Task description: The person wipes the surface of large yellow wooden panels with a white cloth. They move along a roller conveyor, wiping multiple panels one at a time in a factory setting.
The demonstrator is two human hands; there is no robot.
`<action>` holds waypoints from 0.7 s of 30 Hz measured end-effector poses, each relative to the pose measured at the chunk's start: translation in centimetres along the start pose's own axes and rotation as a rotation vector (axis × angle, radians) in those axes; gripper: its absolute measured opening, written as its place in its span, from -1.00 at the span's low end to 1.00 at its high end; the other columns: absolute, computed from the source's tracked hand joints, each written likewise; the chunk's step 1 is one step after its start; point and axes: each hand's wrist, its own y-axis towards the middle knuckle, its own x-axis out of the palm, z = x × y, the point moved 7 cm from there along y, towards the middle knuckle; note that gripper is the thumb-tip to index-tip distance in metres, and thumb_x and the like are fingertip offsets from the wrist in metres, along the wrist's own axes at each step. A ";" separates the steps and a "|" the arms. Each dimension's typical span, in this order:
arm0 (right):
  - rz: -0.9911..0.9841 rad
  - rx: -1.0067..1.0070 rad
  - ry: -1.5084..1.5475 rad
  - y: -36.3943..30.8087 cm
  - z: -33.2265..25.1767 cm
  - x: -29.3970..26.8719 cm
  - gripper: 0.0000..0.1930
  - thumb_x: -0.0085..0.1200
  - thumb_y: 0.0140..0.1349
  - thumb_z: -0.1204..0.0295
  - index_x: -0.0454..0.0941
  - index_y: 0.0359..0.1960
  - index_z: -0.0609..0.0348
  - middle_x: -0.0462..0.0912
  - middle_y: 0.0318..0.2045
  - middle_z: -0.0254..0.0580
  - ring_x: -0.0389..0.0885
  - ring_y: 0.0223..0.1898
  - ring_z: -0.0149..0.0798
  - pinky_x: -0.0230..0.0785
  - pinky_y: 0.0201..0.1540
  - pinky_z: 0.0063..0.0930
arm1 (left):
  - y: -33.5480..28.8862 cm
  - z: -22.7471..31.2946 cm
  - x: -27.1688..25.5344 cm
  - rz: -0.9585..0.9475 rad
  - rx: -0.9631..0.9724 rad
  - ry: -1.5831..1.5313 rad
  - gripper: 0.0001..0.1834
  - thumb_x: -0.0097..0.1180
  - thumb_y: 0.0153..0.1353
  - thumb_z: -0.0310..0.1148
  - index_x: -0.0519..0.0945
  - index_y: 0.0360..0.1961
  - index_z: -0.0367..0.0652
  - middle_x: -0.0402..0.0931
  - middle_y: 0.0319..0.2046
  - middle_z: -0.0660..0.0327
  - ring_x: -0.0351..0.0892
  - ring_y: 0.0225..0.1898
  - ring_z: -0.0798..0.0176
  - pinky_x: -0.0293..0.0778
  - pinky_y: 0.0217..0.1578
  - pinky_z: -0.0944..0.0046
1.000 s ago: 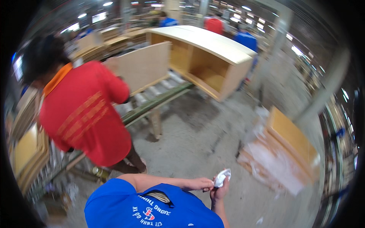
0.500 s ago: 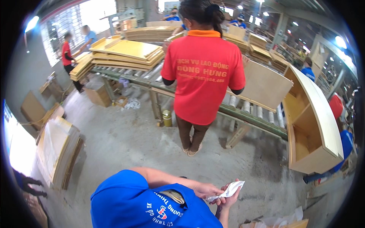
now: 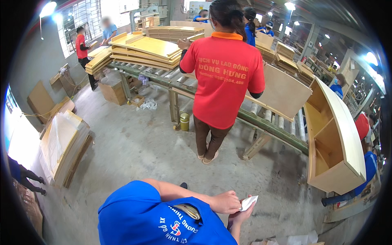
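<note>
In my right hand (image 3: 242, 218), palm turned up with the fingers curled, rests a small white packet (image 3: 248, 203), of paper or thin plastic; I cannot tell which. Its pointed end sticks out to the upper right. My left hand (image 3: 227, 202) is closed beside the packet's near end, fingertips bunched against the right palm. Whatever those fingertips pinch is hidden. Both hands are close together in front of my blue shirt (image 3: 139, 220). Something pale and folded pokes out of the chest pocket (image 3: 190, 211).
A person in a red shirt (image 3: 222, 77) stands ahead at a roller conveyor (image 3: 261, 126). Stacked yellow panels (image 3: 143, 49) lie on its left part, an open wooden cabinet (image 3: 337, 143) at its right end. A plastic-wrapped panel stack (image 3: 65, 143) stands left. Other workers are farther back.
My left fingers have drawn up and bunched; before, they reached along the packet's lower end. The packet has shifted slightly left. The red-shirted person's left arm has lifted, and another worker shows behind.
</note>
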 end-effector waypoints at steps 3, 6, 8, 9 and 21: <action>0.105 0.009 0.011 -1.2 -1.2 -0.8 -0.54 -0.35 0.39 0.07 0.32 0.03 0.20 0.43 -0.51 -0.32 0.41 -0.47 -0.44 0.26 -0.40 -0.55 | 0.5 1.0 0.8 0.004 0.073 0.070 -0.76 -0.11 0.29 -0.24 0.51 -0.43 -0.11 0.44 -0.54 0.26 0.43 -0.40 0.23 0.28 -0.16 0.11; 0.099 -0.038 -0.017 -1.5 -2.5 -2.8 -0.53 -0.38 0.39 0.05 0.29 0.03 0.21 0.42 -0.58 -0.31 0.40 -0.54 -0.43 0.24 -0.50 -0.56 | 0.5 -0.3 4.5 -0.415 -0.472 -0.678 -0.71 -0.13 0.33 -0.17 0.55 -0.31 -0.13 0.50 -0.53 0.31 0.45 -0.44 0.31 0.36 -0.28 0.20; 0.069 -0.039 0.014 -1.5 -2.9 -3.3 -0.52 -0.38 0.39 0.04 0.27 0.03 0.22 0.40 -0.62 -0.31 0.37 -0.58 -0.43 0.21 -0.56 -0.57 | -0.9 0.4 7.2 -0.512 -0.740 -1.385 -0.67 -0.12 0.34 -0.14 0.56 -0.27 -0.17 0.54 -0.53 0.30 0.46 -0.50 0.35 0.38 -0.40 0.26; 0.076 -0.020 0.060 -1.5 -2.9 -3.7 -0.51 -0.38 0.39 0.03 0.27 0.03 0.22 0.39 -0.63 -0.30 0.36 -0.60 -0.43 0.19 -0.58 -0.57 | -1.4 1.1 8.2 -0.543 -0.867 -1.744 -0.65 -0.12 0.34 -0.12 0.56 -0.25 -0.19 0.56 -0.54 0.29 0.46 -0.53 0.36 0.39 -0.46 0.30; 0.095 -0.020 0.006 -1.2 -2.8 -3.9 -0.52 -0.30 0.35 0.01 0.40 -0.08 0.20 0.42 -0.61 -0.35 0.35 -0.65 -0.45 0.17 -0.63 -0.57 | 0.5 0.4 7.4 -0.374 -0.384 -0.970 -0.75 -0.03 0.29 -0.26 0.58 -0.33 -0.22 0.54 -0.51 0.28 0.51 -0.44 0.38 0.38 -0.41 0.38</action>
